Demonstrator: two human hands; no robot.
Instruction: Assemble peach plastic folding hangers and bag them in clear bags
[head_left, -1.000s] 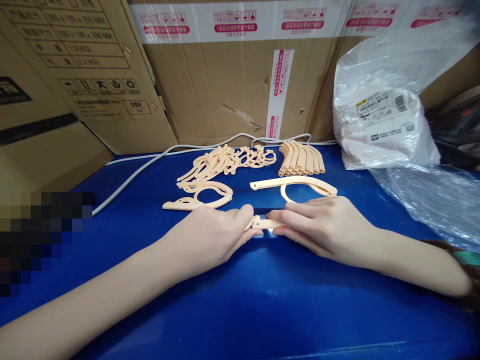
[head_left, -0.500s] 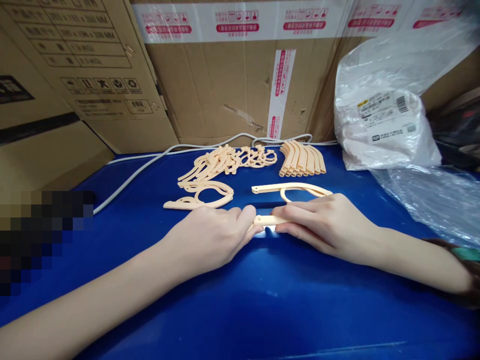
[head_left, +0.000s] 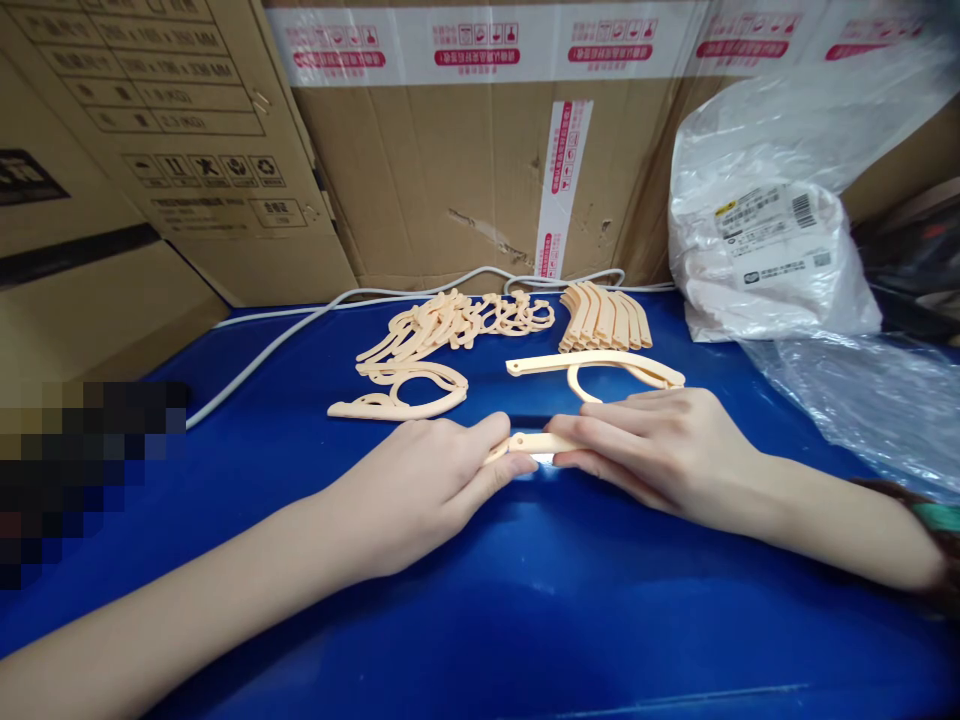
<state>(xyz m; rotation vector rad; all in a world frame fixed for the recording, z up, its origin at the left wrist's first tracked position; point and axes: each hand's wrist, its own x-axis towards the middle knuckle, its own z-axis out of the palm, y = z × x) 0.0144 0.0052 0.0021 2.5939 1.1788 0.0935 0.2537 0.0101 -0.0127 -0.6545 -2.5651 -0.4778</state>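
My left hand (head_left: 427,480) is closed, pinching a thin cream plastic hanger piece (head_left: 496,454) between thumb and fingers. In my right hand (head_left: 675,450), also closed, is a cream folding-hanger arm (head_left: 536,443) with a small hole at its end. The ends of the two pieces meet between my hands; whether they are joined is hidden. Just beyond my right fingers, a longer curved hanger arm (head_left: 592,360) with a loop below it partly disappears behind that hand. A folded hanger (head_left: 427,408) lies on the blue table (head_left: 510,620) beyond my left hand.
At the back lie a heap of loose hanger pieces (head_left: 442,325) and a row of curved arms (head_left: 604,320). A white cable (head_left: 285,335) runs behind them. Cardboard boxes (head_left: 450,150) stand along the back, and a plastic bag (head_left: 765,240) sits at right.
The longer curved arm behind my right hand has shifted up and slightly right. My left thumb has slid forward, and more of the thin piece shows. My right hand has barely moved.
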